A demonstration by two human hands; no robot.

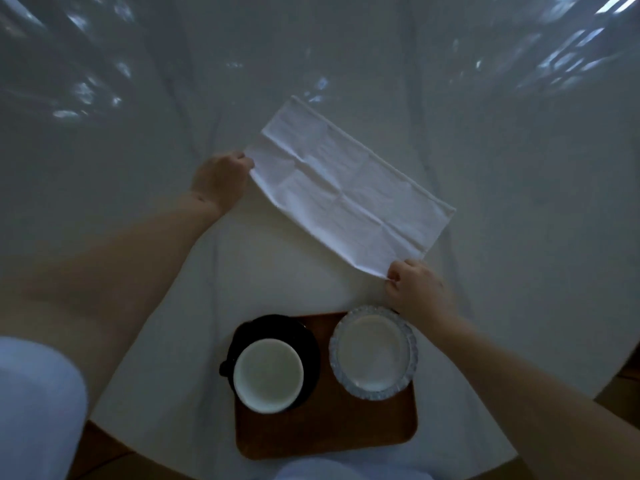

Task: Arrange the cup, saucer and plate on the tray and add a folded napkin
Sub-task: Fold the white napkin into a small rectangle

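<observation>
A white cloth napkin [349, 188], folded into a long creased rectangle, lies slanted on the table beyond the tray. My left hand [221, 178] pinches its near-left corner. My right hand [417, 289] pinches its near-right corner. A brown wooden tray [329, 431] sits near the table's front edge. On its left stands a white cup [268, 375] on a black saucer [277, 329]. On its right rests a pale plate [374, 355] with a scalloped rim.
The round table [138, 188] wears a white cloth under a glossy clear cover that reflects light. Its edge curves at the lower right [613, 372], with brown floor [100, 452] showing at the lower left. My pale clothing [38, 403] fills the bottom left.
</observation>
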